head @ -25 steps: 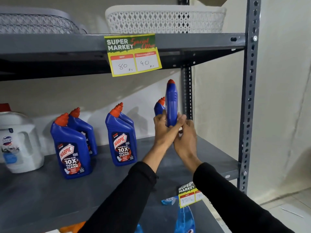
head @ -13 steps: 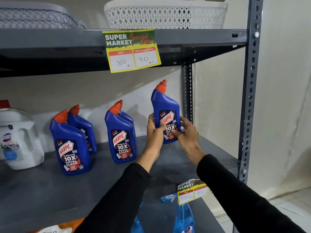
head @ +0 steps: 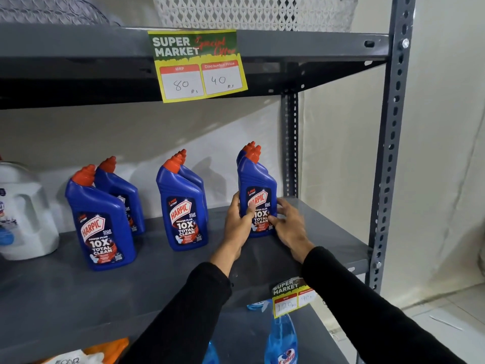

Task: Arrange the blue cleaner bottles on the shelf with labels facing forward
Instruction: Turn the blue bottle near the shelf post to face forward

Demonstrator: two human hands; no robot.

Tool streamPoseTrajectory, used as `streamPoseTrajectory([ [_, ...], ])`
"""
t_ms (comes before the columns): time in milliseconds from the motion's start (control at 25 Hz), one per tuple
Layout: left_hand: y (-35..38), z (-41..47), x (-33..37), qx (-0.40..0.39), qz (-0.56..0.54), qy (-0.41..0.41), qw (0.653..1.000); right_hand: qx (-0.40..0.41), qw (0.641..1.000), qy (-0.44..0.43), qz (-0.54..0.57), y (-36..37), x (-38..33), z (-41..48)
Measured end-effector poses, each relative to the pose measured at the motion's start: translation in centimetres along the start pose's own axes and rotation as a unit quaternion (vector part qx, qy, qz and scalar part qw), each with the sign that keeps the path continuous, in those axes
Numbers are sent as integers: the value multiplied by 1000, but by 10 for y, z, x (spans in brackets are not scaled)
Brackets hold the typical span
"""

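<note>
Blue Harpic cleaner bottles with orange caps stand in three pairs on the grey middle shelf. The right front bottle stands upright on the shelf, label towards me, with another bottle's cap just behind it. My left hand wraps its left side, thumb over the label. My right hand touches its lower right side with the fingertips. The middle front bottle and the left front bottle also show their labels, each with a bottle behind it.
A white jug stands at the far left. A price tag hangs from the upper shelf, which carries a white basket. Grey uprights bound the right side. Light blue spray bottles sit on the shelf below.
The bottle was held up edge-on, then turned label-forward and lowered onto the shelf in front of the rear right bottle. Both hands came down with it.
</note>
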State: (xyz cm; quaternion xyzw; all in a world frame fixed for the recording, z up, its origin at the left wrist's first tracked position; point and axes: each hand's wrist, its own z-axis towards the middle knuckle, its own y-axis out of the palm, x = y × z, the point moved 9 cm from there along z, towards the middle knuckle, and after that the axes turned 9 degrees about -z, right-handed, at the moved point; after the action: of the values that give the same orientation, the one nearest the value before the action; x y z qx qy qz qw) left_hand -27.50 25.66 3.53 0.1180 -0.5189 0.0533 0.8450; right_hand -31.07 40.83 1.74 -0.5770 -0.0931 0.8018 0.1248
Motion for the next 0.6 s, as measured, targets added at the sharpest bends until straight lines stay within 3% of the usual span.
streamPoseTrajectory([
  [240, -19, -11, -9, 81, 139, -23, 987, 0, 997, -2, -72, -3, 1, -3],
  [600, -17, -31, -4, 37, 212, -23, 976, -26, 991, 0, -132, -24, -6, -25],
])
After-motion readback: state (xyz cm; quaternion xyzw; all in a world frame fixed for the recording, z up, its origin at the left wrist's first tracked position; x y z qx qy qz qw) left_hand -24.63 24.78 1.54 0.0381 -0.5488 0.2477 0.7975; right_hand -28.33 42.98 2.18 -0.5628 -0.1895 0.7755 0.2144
